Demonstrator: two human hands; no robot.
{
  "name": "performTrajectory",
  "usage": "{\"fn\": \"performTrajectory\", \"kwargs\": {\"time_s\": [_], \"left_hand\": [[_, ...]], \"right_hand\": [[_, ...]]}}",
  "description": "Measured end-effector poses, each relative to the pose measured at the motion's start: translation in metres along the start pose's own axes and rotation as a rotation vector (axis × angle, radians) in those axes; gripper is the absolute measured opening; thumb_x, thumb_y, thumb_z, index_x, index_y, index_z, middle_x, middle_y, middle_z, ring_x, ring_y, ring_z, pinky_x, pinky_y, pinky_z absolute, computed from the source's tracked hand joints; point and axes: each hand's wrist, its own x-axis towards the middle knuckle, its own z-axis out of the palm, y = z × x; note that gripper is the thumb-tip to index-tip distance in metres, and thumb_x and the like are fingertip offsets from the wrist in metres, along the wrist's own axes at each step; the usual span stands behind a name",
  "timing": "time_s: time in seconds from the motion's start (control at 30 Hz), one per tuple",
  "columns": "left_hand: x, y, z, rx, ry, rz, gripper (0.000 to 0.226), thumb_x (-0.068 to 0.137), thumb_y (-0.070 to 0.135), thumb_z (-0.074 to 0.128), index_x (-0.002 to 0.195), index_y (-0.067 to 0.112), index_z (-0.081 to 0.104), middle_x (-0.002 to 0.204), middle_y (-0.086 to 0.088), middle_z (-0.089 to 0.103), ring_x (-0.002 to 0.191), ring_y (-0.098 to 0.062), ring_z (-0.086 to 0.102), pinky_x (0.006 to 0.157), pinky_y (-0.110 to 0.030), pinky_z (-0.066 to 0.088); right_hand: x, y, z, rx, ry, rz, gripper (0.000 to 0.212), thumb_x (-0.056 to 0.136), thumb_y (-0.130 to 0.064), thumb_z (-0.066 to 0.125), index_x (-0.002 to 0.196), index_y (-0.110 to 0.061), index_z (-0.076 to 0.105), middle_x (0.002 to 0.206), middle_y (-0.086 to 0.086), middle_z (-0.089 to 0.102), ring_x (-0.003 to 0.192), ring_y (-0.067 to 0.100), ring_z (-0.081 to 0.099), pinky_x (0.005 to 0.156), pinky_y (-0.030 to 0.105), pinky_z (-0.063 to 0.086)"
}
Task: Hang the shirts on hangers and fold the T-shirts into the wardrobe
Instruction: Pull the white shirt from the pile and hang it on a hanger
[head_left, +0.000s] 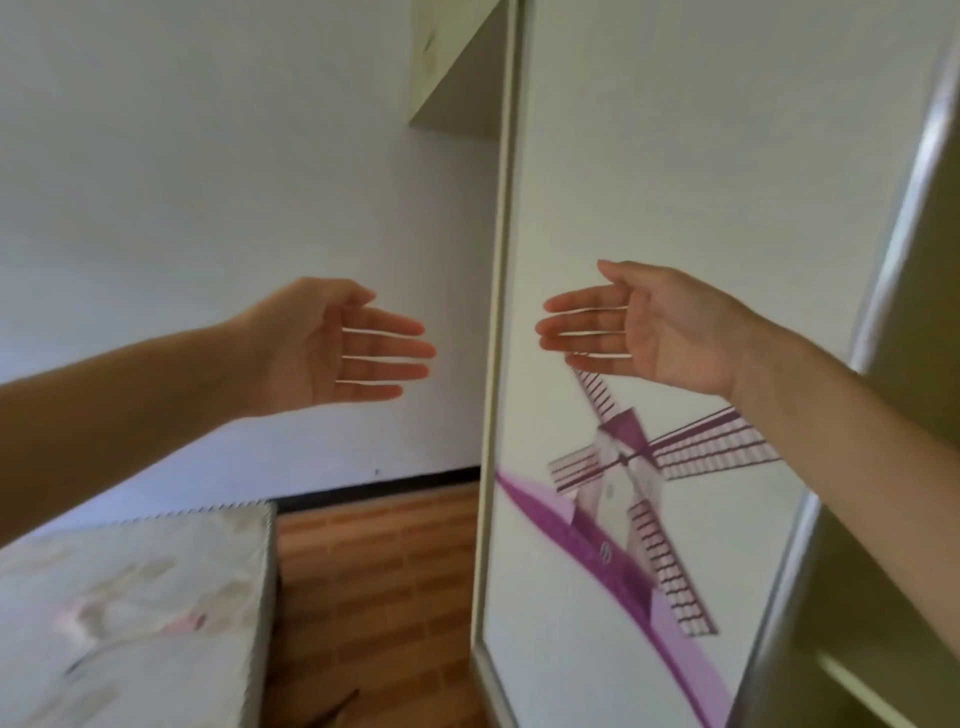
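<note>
My left hand (337, 348) and my right hand (644, 325) are both raised in front of me, palms facing each other, fingers straight and a little spread, holding nothing. Behind my right hand stands the wardrobe's sliding door (675, 182), white with a purple windmill picture (623, 483) low on it. To its right a dark opening of the wardrobe (883, 597) shows, with a pale shelf edge inside. No shirts, T-shirts or hangers are in view.
A mattress (130, 613) with a faded floral cover lies at the lower left. Between it and the wardrobe runs a strip of brick-patterned orange floor (374, 597). A white wall (208, 156) fills the left background.
</note>
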Motion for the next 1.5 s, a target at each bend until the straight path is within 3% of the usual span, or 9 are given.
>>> {"fn": "performTrajectory", "kwargs": {"time_s": [0.37,0.57,0.7,0.87,1.17,1.3,1.5], "left_hand": [[-0.006,-0.086,-0.097,-0.062,0.272,-0.199,0.045,0.101,0.03,0.033,0.117,0.003,0.064,0.115,-0.015,0.071,0.105,-0.031,0.069,0.09,-0.046,0.054],[0.046,-0.103,-0.114,-0.141,0.399,-0.217,0.048,0.099,0.031,0.035,0.113,0.004,0.072,0.119,-0.016,0.069,0.109,-0.032,0.067,0.091,-0.051,0.05],[0.086,-0.107,-0.108,-0.19,0.544,-0.187,0.047,0.101,0.029,0.035,0.133,0.002,0.055,0.124,-0.018,0.066,0.111,-0.035,0.065,0.085,-0.052,0.054],[0.129,-0.117,-0.097,-0.172,0.629,-0.225,0.046,0.103,0.028,0.031,0.132,0.0,0.053,0.125,-0.02,0.064,0.111,-0.036,0.065,0.075,-0.046,0.058],[0.193,-0.149,-0.125,-0.141,0.646,-0.264,0.05,0.106,0.028,0.026,0.124,-0.003,0.06,0.115,-0.02,0.069,0.102,-0.034,0.069,0.077,-0.043,0.06],[0.226,-0.162,-0.156,-0.132,0.499,-0.306,0.047,0.099,0.03,0.036,0.105,0.002,0.073,0.118,-0.019,0.069,0.107,-0.033,0.068,0.091,-0.046,0.053],[0.289,-0.173,-0.219,-0.188,0.425,-0.267,0.044,0.091,0.032,0.043,0.106,0.004,0.073,0.12,-0.017,0.068,0.109,-0.032,0.067,0.091,-0.045,0.053]], "right_hand": [[0.116,0.12,0.07,0.183,-0.28,0.182,0.045,0.103,-0.035,0.035,0.111,-0.004,0.067,0.112,0.013,0.073,0.111,0.025,0.068,0.1,0.038,0.05],[0.191,0.148,0.06,0.137,-0.372,0.192,0.047,0.105,-0.036,0.033,0.117,-0.005,0.066,0.115,0.012,0.072,0.108,0.025,0.069,0.094,0.035,0.054],[0.243,0.155,0.041,0.105,-0.419,0.202,0.047,0.105,-0.036,0.032,0.112,-0.006,0.068,0.112,0.012,0.073,0.107,0.024,0.07,0.096,0.036,0.053],[0.298,0.182,0.027,0.086,-0.443,0.244,0.048,0.106,-0.036,0.031,0.112,-0.006,0.068,0.111,0.012,0.073,0.106,0.025,0.07,0.1,0.039,0.048],[0.369,0.227,0.023,0.124,-0.504,0.309,0.05,0.106,-0.038,0.03,0.116,-0.006,0.067,0.111,0.012,0.073,0.106,0.024,0.07,0.104,0.043,0.046],[0.405,0.239,0.03,0.143,-0.502,0.328,0.05,0.106,-0.038,0.031,0.114,-0.006,0.068,0.111,0.013,0.073,0.105,0.025,0.07,0.102,0.043,0.047],[0.477,0.241,0.062,-0.003,-0.508,0.279,0.052,0.107,-0.04,0.028,0.116,-0.006,0.068,0.109,0.011,0.074,0.104,0.023,0.071,0.102,0.042,0.047]]}}
